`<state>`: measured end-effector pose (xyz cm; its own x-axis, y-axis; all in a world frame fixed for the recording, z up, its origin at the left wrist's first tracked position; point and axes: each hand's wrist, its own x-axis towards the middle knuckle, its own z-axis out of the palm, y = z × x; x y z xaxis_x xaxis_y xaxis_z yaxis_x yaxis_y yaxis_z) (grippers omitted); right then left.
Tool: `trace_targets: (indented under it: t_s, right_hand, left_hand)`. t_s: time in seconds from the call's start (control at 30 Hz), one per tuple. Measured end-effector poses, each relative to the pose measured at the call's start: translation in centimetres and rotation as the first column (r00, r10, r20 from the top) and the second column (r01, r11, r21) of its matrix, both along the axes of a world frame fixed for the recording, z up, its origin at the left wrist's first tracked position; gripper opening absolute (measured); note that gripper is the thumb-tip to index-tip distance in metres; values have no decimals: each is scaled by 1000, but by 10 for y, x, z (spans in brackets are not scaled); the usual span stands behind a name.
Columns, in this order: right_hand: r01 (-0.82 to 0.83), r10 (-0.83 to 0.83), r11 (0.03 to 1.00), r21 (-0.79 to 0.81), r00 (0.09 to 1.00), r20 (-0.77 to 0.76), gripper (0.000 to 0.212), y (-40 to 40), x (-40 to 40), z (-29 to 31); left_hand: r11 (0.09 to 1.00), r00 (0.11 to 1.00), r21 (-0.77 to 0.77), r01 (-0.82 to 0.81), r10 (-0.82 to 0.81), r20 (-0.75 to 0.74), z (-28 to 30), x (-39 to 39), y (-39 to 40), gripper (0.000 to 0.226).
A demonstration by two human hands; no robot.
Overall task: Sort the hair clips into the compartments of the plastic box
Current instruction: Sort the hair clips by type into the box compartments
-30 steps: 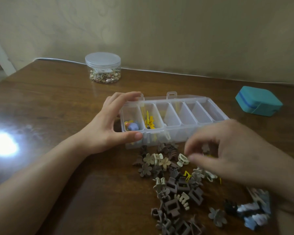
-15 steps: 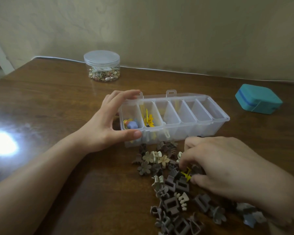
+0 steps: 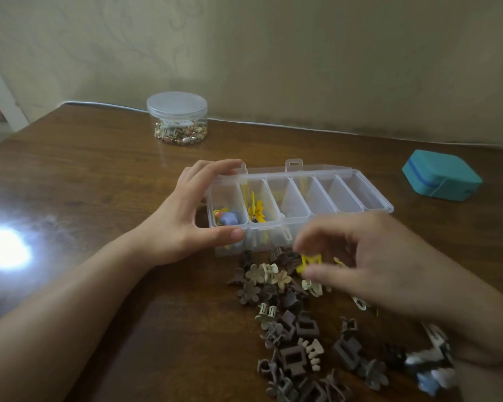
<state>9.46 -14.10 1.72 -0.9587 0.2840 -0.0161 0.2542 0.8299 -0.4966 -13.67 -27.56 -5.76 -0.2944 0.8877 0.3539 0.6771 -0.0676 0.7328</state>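
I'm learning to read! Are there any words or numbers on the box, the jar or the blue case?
No words, numbers or signs can be read anywhere in this picture.
Plastic box: clear, no print visible.
Round jar: plain lid, no label visible.
Teal case: only a blue stripe, no writing visible.
Hair clips: no lettering visible.

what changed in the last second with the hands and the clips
The right hand dipped into the pile of clips, pinched a yellow clip and has lifted it toward the plastic box. The left hand still grips the box's left end; the jar and teal case stayed put.
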Motion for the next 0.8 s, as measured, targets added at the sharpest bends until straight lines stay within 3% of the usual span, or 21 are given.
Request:
trace_targets:
  t_s: [0.07, 0.13, 0.33, 0.4, 0.5, 0.6, 0.8]
  right_hand:
    - [113, -148, 985, -129, 941, -304, 16, 3, -8, -4]
    - [183, -245, 968, -172, 830, -501, 11, 5, -18, -8]
    - [265, -283, 958, -111, 800, -530, 4, 16, -15, -8]
    - [273, -260, 961, -38, 853, -453, 3, 20, -1, 0]
    - [213, -207, 968, 134, 976, -62, 5, 31, 17, 10]
    - [131, -199, 954, 269, 950, 242, 6, 31, 19, 9]
    - [60, -223, 939, 339, 857, 465, 24, 16, 11, 6]
  left_hand:
    - [1000, 1000, -1, 2, -2, 3, -1, 0, 0, 90]
    - [1000, 1000, -4, 3, -3, 5, -1, 0, 1, 89]
    - [1000, 1000, -4, 1, -1, -3, 0, 1, -1, 90]
    - [1000, 1000, -3, 1, -1, -7, 0, 0, -1, 90]
    - [1000, 1000, -1, 0, 0, -7, 0, 0, 0, 90]
    - [1000, 1000, 1, 5, -5, -7, -1, -1, 1, 93]
    - [1000, 1000, 9, 11, -11, -6, -3, -2, 1, 94]
